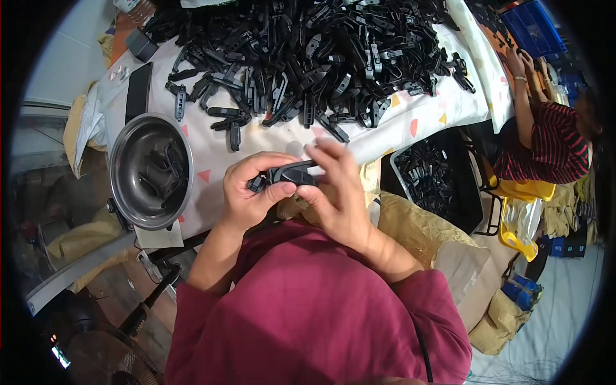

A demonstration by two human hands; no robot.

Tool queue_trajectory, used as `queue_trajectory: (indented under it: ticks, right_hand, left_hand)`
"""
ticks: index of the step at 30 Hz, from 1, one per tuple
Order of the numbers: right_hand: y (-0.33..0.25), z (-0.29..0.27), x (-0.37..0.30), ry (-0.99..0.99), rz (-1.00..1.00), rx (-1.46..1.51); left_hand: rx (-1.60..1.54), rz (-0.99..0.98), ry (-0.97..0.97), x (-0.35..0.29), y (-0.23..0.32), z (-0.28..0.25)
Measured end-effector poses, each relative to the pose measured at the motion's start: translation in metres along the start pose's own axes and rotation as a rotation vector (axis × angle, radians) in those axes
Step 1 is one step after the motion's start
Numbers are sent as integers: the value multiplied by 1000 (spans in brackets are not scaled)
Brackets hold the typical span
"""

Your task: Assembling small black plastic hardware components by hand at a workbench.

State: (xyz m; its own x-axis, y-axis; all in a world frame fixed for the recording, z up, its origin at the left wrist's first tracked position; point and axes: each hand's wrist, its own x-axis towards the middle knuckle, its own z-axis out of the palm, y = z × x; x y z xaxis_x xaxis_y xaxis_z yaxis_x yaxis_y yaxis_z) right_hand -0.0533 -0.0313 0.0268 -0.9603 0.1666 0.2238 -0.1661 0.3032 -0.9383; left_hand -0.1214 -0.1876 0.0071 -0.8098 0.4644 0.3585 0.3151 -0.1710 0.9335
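A curved black plastic part (pixel 294 174) is held in front of my chest, just off the table's near edge. My left hand (pixel 247 189) is closed round its left end, the thumb pressing from below. At the right end, my right hand (pixel 346 205) pinches it with the thumb underneath; the raised fingers are smeared by motion. Beyond both hands lies a big heap of similar black plastic parts (pixel 314 58). To the left, a steel bowl (pixel 119 176) has several black parts in it.
A patterned cloth (pixel 204 157) covers the table. A dark phone (pixel 138 90) lies beyond the bowl. On my right stand a black crate (pixel 471 192) of small parts and a brown paper sack (pixel 410 221). Farther right, a co-worker in a striped shirt (pixel 545 144) handles parts. A fan (pixel 109 350) stands lower left.
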Motion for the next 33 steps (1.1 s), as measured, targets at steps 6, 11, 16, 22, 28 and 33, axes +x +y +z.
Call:
queue_trajectory:
  ticks: [6,11,16,22,28,33]
  right_hand:
    - [15,-8,4,-191,9,-218]
    - [67,-45,48,9,-6,-836]
    - [86,-48,53,145,-72,-769]
    - [66,-54,36,377,253,91]
    - [27,-64,19,183,218,496]
    - [8,-52,21,90,118,508]
  left_hand:
    - [-231,-397,117,-18,-27,1]
    - [-650,-470,332,15,-52,15]
    - [778,-15,-111,56,-43,47]
    - [1100,67,-271,69,-40,51]
    - [-311,-628,35,68,-11,11]
    - [-563,-711,7,53,2,8]
